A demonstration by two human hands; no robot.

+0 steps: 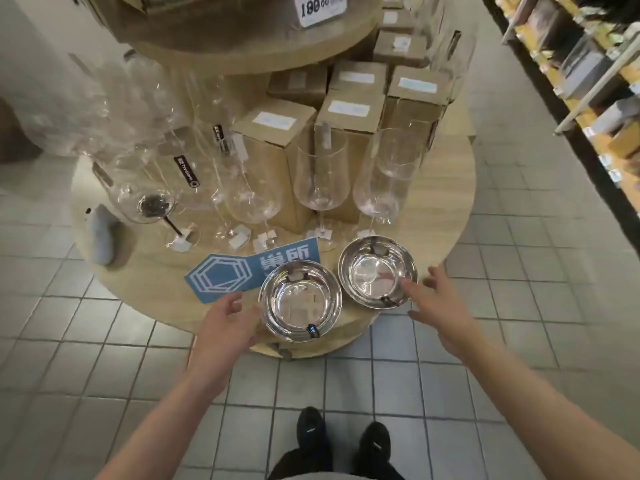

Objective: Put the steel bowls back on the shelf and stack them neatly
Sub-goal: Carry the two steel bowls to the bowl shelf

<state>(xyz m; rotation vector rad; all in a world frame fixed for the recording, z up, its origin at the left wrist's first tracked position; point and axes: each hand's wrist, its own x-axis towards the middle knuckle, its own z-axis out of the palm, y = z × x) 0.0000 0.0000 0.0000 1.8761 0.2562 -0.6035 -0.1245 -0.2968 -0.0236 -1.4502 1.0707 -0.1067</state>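
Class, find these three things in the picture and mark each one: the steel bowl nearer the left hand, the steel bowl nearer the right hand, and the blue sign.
left steel bowl (300,303): head view, on its shiny inner base.
right steel bowl (375,276): head view, on its inner base.
blue sign (221,276): head view, on the white hexagon logo.

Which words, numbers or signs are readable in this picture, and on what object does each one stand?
"180.00": white price tag on the upper shelf tier.
"巢所": blue sign lying flat on the round shelf, beside the steel bowls.
Black tags on the wine glasses: print too blurred to read.
White labels on the cardboard boxes: unreadable.
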